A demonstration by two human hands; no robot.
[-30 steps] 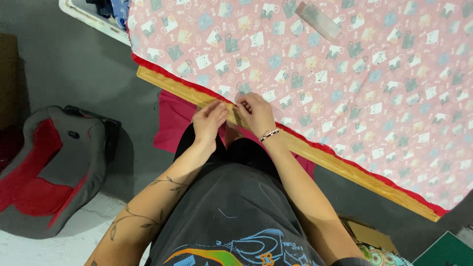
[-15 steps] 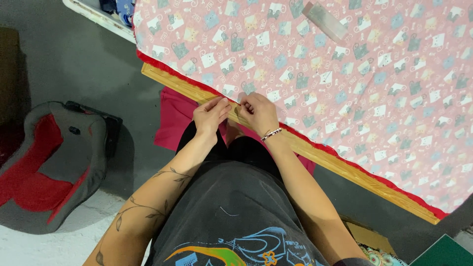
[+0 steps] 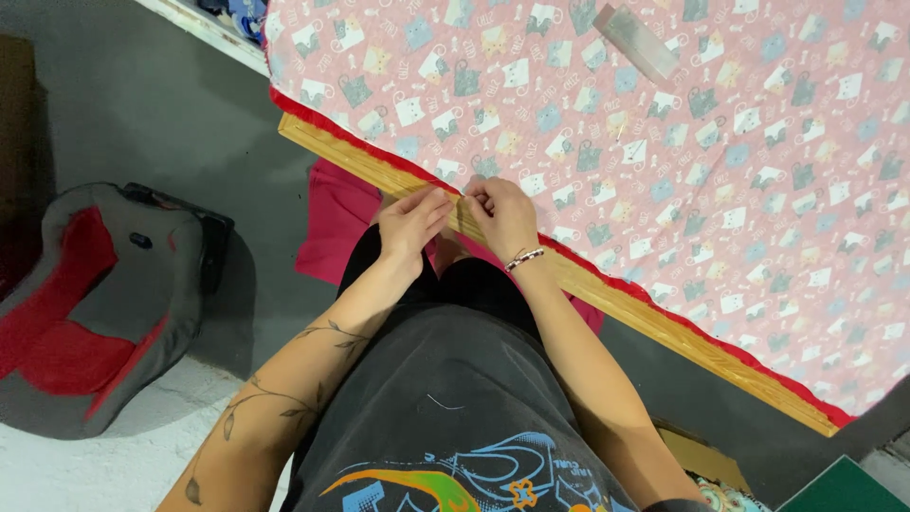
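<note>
We have both hands at the near edge of the worktop (image 3: 607,301), where the pink patterned fabric (image 3: 664,142) lies spread with its red edge (image 3: 379,156) along the wooden rim. Our left hand (image 3: 412,223) and right hand (image 3: 502,216) are closed in fingertip pinches on that edge, almost touching. We judge it best to keep the pinches close together and the fabric taut against the rim. A clear flat strip (image 3: 637,40) lies farther back.
</note>
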